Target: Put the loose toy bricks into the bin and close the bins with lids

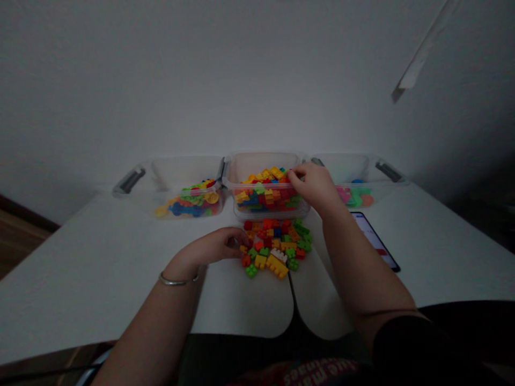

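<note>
My left hand (221, 245) is at the left edge of a loose pile of toy building bricks (277, 246). Its fingers are curled in among the bricks, with a dark red one by the fingertips; whether it is gripped is unclear. Over the right rim of the middle clear plastic box (266, 214) is my right hand (316, 185), thumb and fingertips pinched together. Red shows beside those fingertips, but I cannot make out what they hold. The middle box is partly filled with yellow, red, green, orange and blue bricks.
To the left is a clear box (169, 174) of colourful toy pieces. A right-hand clear box (341, 166) contains pink, green, orange and blue pieces, partly behind my hand. A phone (376, 241) lies right of my forearm. The white table (132, 257) meets a wall behind the boxes.
</note>
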`<control>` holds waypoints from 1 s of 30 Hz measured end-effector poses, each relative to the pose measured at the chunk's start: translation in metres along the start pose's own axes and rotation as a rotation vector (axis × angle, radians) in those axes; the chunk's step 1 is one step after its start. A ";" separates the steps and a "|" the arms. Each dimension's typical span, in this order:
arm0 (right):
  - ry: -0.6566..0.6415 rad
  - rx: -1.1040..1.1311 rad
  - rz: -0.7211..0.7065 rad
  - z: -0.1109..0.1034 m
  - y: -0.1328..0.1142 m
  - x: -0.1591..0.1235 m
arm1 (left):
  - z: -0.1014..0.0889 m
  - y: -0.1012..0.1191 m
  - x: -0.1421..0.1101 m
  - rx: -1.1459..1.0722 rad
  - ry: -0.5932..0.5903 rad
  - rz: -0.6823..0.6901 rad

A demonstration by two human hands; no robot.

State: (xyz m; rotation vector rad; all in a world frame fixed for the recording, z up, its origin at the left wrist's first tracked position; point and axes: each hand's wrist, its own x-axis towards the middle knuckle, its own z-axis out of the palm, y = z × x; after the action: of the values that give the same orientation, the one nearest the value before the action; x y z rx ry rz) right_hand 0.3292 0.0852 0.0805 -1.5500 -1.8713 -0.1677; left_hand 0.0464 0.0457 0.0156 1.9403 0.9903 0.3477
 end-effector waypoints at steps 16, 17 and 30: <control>0.247 0.326 -0.268 -0.018 -0.025 -0.012 | 0.003 -0.006 0.008 0.116 0.021 -0.001; 0.242 0.334 -0.295 -0.018 -0.027 -0.012 | 0.003 -0.007 0.010 0.145 0.031 -0.007; -0.103 0.379 -0.493 -0.005 -0.051 -0.025 | 0.004 0.011 0.015 -0.095 0.329 0.020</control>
State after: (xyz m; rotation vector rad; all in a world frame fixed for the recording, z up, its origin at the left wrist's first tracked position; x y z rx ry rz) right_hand 0.2864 0.0481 0.0858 -0.8440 -2.1870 0.0493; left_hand 0.0639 0.0517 0.0203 1.8430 1.1410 0.7298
